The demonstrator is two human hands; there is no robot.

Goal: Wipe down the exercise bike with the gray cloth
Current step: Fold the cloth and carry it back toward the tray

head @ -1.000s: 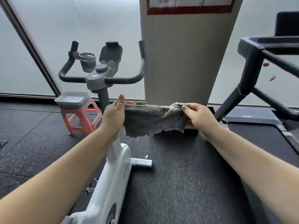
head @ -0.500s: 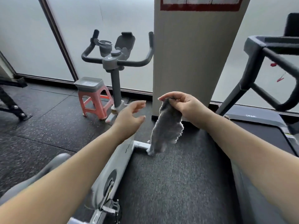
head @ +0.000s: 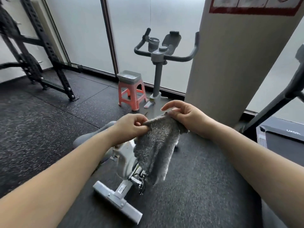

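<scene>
The gray cloth hangs in front of me, held at its top edge by both hands. My left hand pinches its left corner, and my right hand grips its right corner with the index finger raised. Below and beyond them stands the exercise bike, with a white body, a gray seat partly hidden by my left arm, a white rear foot bar and gray handlebars on a post at the far end. The cloth hangs over the bike's body; whether it touches is unclear.
A pink stool with a gray top stands left of the handlebar post. A beige pillar rises at the right, with a treadmill beyond it. A black weight rack fills the far left. Dark rubber flooring lies all around.
My left hand, open half a second ago, has closed on the cloth's left corner. The view has pulled back and turned left, showing the bike's rear foot bar and the weight rack.
</scene>
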